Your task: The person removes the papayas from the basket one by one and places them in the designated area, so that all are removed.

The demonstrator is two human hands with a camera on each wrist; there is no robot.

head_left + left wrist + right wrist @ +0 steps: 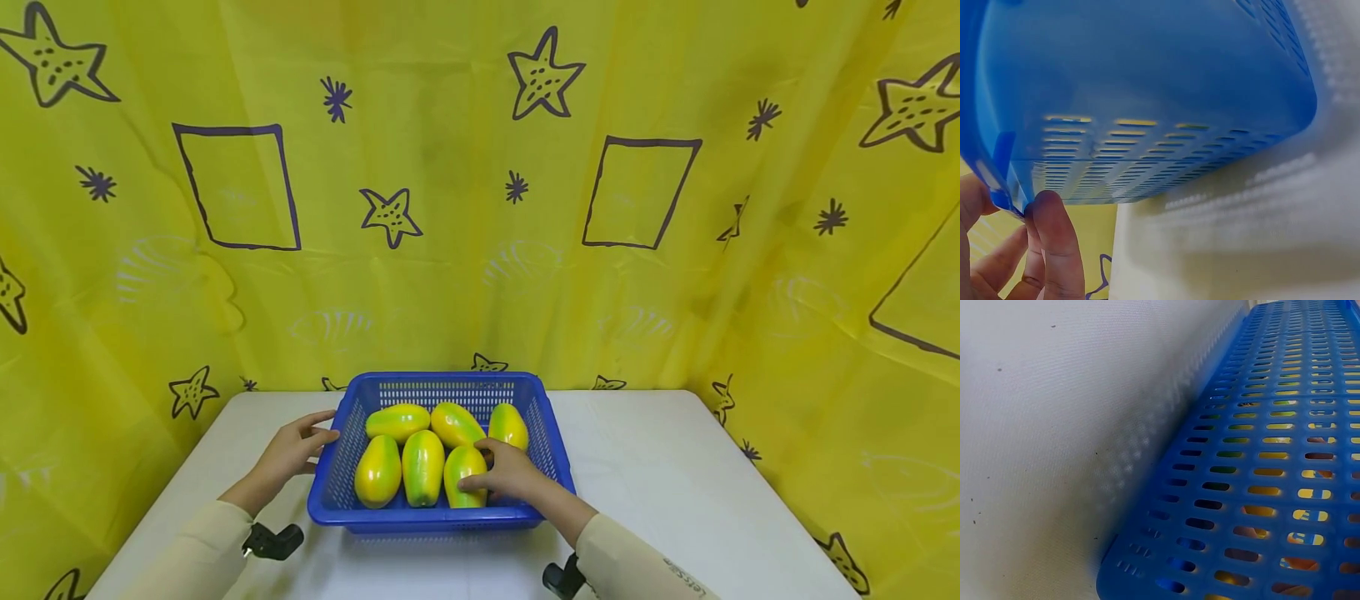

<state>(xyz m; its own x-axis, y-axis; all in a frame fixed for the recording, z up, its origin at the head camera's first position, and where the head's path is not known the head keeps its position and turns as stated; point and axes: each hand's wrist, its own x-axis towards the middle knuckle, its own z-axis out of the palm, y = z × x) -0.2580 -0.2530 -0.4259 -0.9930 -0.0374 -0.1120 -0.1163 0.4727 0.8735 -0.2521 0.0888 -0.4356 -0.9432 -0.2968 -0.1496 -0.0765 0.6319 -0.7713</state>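
Right hand [510,473] curled over a papaya [463,475]; left hand [296,450] at basket [450,521] rim.

You have six yellow-green papayas [423,467] in one blue basket [553,454]: three in the far row, three in the near row. One white bench [660,467] carries it all, and your two hands, left [294,450] and right [510,473], are in view.
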